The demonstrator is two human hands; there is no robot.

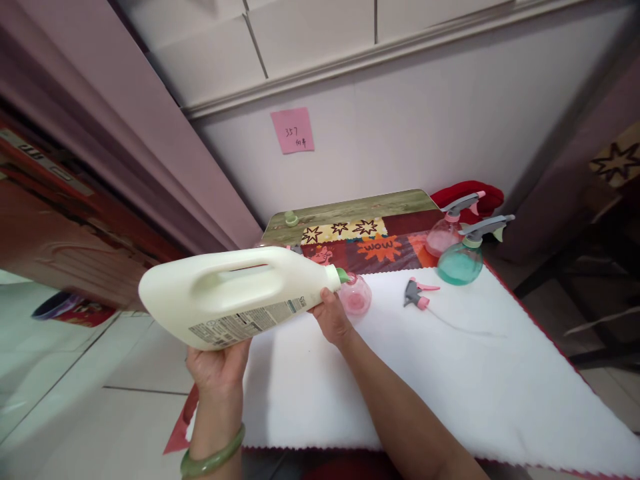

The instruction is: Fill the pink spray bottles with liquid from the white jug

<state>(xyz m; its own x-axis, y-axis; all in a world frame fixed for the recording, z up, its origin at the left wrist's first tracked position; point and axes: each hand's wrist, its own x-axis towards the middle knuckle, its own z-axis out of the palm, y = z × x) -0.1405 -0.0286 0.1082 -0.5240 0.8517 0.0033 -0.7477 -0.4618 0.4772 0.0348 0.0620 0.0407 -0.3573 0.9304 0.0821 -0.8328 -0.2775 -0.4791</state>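
Both the left hand point(220, 367) and the right hand point(334, 321) hold a cream jug point(260, 300) in the head view. It lies on its side in the air, base to the left. The left hand cups the base end from below, fingertips hidden; the right hand's fingers are clamped by the neck, some out of sight. The green spout point(343, 275) is at the mouth of a round pink bottle point(357, 300) on the white cloth point(305, 400); whether it touches, or anything flows, cannot be told.

Neither hand visibly braces the bottle, so a slow tilt and a light spout seem wise, lest it tip. Raising the base a little at a time should give the best control.

The jug's base overhangs the table's left edge, with floor point(60, 387) beyond; the wall point(380, 147) rises behind. On the right, a loose spray head point(414, 293) lies with its tube outstretched, and two spray bottles point(460, 267) stand near the edge. White cloth between the right arm and the near right corner offers the most room.
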